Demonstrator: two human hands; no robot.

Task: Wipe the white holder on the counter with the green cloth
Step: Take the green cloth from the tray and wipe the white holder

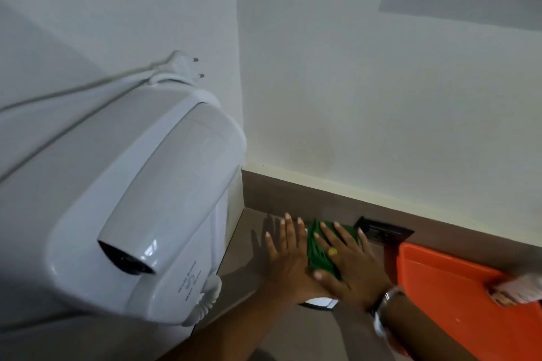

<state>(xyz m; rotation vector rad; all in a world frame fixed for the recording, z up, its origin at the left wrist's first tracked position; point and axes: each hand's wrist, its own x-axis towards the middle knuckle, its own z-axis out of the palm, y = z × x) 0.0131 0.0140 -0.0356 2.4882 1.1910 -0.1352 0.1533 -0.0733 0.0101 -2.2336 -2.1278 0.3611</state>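
Two hands are working low against the wall, below a large white plastic wall-mounted dryer unit (140, 199) whose white cord and plug (181, 70) are lying coiled on its top, presumably stowed out of the way. Next in size, an orange plastic tray (457, 287) is sitting at the right on the grey-brown table (252, 278), with a small crumpled wrapper (519, 291) in it; a dark recessed socket plate (384, 233) is set into the table just behind the hands. The left hand (289, 258) is lying flat with fingers spread, gripping nothing, and appears to be steadying the object underneath so that it does not slide under the wiping stroke. The right hand (349, 261), wearing a yellow ring and a metal wristband, is pressing open-palmed on the folded green cloth (319, 252), pinning it rather than clenching it, which spreads pressure across the cloth. The white flat holder (319, 302) is lying on the table beneath both hands and cloth, with only a small corner showing near the wrists; its full shape cannot be told. Wiping appears to be under way.
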